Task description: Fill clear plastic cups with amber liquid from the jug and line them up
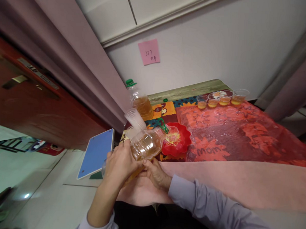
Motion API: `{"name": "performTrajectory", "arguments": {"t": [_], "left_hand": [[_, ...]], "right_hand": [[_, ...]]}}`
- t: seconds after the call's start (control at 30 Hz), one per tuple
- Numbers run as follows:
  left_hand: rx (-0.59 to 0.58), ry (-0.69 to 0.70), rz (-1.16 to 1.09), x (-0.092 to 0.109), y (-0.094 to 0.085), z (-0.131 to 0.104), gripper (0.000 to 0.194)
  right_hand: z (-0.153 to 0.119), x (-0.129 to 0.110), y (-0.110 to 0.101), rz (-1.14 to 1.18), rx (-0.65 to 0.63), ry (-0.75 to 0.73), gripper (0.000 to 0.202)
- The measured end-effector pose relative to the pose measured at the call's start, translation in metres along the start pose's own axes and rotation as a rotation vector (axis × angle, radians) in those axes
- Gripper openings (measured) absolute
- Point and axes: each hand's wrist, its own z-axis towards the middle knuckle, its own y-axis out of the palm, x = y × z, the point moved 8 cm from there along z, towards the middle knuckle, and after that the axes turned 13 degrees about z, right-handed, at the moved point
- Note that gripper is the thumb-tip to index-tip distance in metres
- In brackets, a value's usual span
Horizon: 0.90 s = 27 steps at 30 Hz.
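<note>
Together, both hands hold a bulging clear-plastic bottle.

Tilted bottle seen as clear plastic, smooth, v. glossy; green-capped bottle tagged ditto. Cup stack logged as thin transp. plastic, red dish as smooth plastic. Table cover marked shiny, wrinkled, film-like. Sticky note noted as matt paper, curtain as matt cloth, door handle as metal.

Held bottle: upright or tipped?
Tipped. The held bottle slants in the left hand and right hand, its neck toward the red dish.
</note>
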Motion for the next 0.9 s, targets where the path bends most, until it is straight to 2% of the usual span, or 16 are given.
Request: {"name": "performTrajectory", "arguments": {"t": [0.9], "left_hand": [[-0.037,-0.012,0.04,-0.0001,-0.0004,-0.0004,0.049]], "right_hand": [[0.0001,-0.0008,0.001,0.01,0.004,-0.003,0.075]]}}
